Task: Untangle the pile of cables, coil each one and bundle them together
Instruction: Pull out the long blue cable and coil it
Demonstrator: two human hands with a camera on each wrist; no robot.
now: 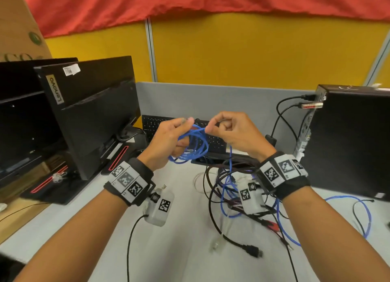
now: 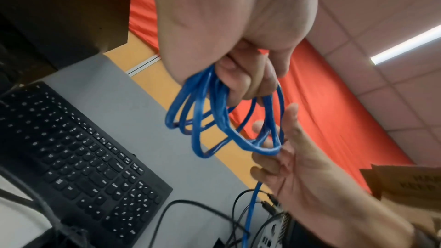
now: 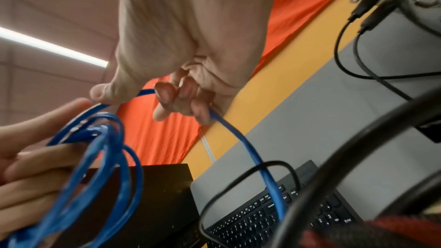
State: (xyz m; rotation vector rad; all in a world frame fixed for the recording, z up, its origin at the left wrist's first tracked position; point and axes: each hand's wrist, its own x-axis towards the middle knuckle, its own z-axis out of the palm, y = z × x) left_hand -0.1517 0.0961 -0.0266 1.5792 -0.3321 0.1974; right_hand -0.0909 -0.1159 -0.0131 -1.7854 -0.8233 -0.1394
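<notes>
Above the desk, my left hand grips a blue network cable wound into several loops; its fingers curl through the coil. My right hand pinches the same cable between thumb and forefinger right beside the coil. The free length runs through the right hand's curled fingers and hangs down into a tangled pile of black, blue and white cables on the desk. A black cable with an HDMI-type plug trails out of the pile towards me.
A black keyboard lies behind the hands. Black monitors stand at the left, a black desktop PC with plugged-in leads at the right. Another stretch of blue cable loops at the right. A grey partition closes the back.
</notes>
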